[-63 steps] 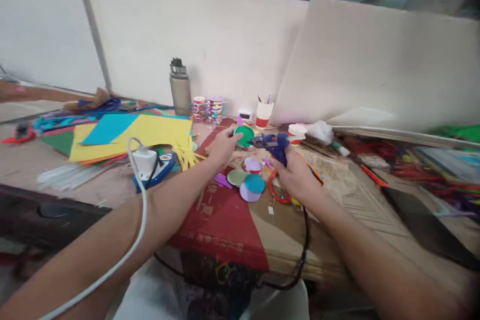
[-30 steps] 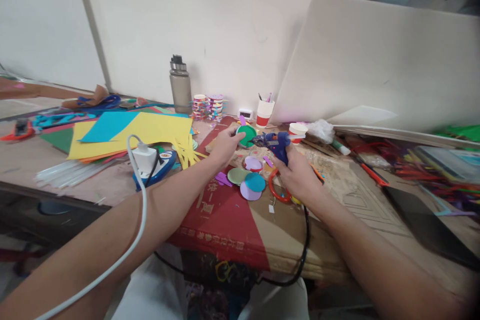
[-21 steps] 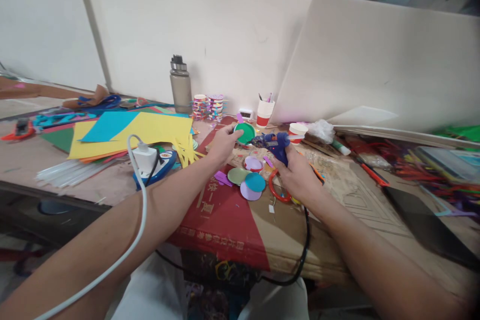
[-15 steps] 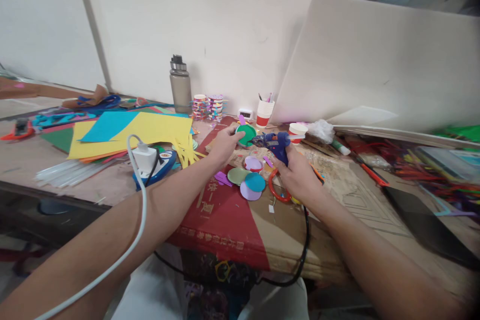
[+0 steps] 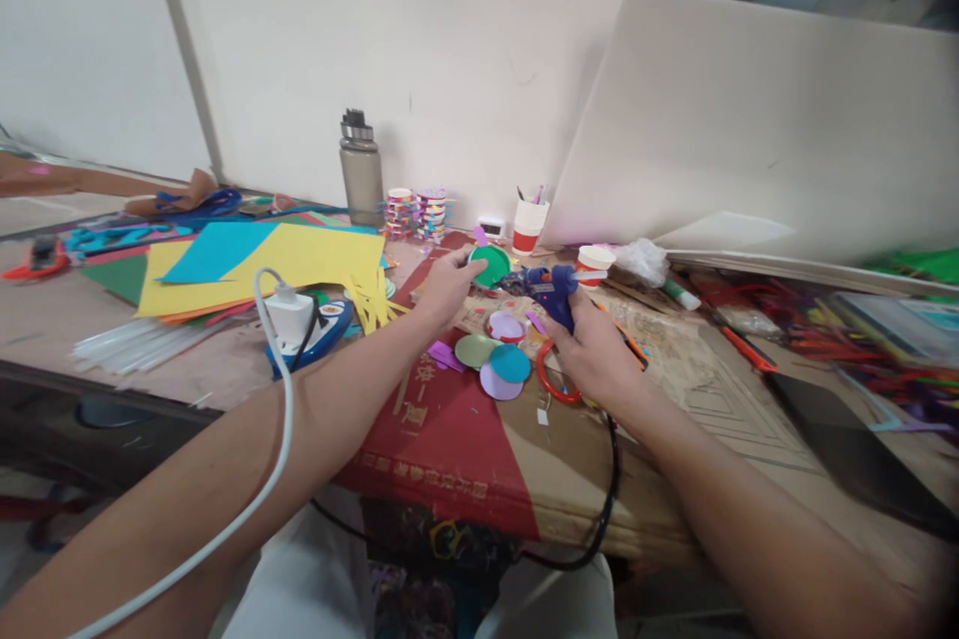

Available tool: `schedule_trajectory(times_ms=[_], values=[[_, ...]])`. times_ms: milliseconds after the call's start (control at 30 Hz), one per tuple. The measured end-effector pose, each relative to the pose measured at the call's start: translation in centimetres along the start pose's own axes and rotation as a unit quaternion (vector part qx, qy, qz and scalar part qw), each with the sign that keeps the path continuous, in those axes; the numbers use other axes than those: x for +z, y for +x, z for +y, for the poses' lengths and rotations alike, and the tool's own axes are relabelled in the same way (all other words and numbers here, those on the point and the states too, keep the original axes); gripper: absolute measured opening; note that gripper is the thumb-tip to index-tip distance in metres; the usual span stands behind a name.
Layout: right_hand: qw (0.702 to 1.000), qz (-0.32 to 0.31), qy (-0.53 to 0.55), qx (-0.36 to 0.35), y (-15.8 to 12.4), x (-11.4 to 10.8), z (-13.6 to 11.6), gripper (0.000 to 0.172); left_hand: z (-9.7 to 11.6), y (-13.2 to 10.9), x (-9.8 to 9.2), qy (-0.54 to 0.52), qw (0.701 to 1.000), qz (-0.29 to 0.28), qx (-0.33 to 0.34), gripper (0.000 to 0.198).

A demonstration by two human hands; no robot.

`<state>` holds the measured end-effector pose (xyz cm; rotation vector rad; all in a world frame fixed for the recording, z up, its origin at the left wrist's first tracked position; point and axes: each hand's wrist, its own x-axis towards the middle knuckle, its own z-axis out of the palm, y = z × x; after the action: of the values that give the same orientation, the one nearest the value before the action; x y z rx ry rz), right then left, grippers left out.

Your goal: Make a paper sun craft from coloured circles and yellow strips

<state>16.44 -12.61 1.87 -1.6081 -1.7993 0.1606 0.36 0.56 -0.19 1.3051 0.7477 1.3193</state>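
Observation:
My left hand [image 5: 447, 288] pinches a green paper disc [image 5: 492, 266] and holds it tilted above the table. My right hand [image 5: 591, 351] is wrapped round the grip of a blue glue gun [image 5: 548, 287]. The gun's nozzle points left and touches the disc's right edge. Just below them lie several cut paper circles [image 5: 495, 363] in green, teal and lilac, next to a red ring [image 5: 552, 377]. The gun's black cord [image 5: 611, 479] drops over the table's front edge.
Yellow and blue paper sheets [image 5: 277, 265] lie at the left, with a white charger [image 5: 289, 317] and its cable in front. A metal bottle [image 5: 360, 175], tape rolls [image 5: 415, 210] and paper cups [image 5: 528, 225] stand at the back wall. Craft clutter [image 5: 846, 339] fills the right.
The green disc has tipped back and forth a little against the nozzle. Both hands stay in nearly the same place.

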Motion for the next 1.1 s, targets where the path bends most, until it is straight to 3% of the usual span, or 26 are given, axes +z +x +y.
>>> schedule_trajectory(times_ms=[200,633,1100], values=[[1.0,0.012,-0.013,-0.003,-0.02,0.04,0.24,0.038,0.11,-0.36,0.29,0.014,1.0,-0.019,-0.014,0.018],[1.0,0.011,-0.025,0.008,-0.05,-0.03,0.1,0.037,-0.05,0.18,-0.19,0.002,1.0,0.002,0.008,0.02],[0.999,0.032,-0.042,0.005,-0.1,-0.16,0.16,0.035,0.54,-0.48,0.38,0.0,1.0,-0.021,-0.022,0.017]])
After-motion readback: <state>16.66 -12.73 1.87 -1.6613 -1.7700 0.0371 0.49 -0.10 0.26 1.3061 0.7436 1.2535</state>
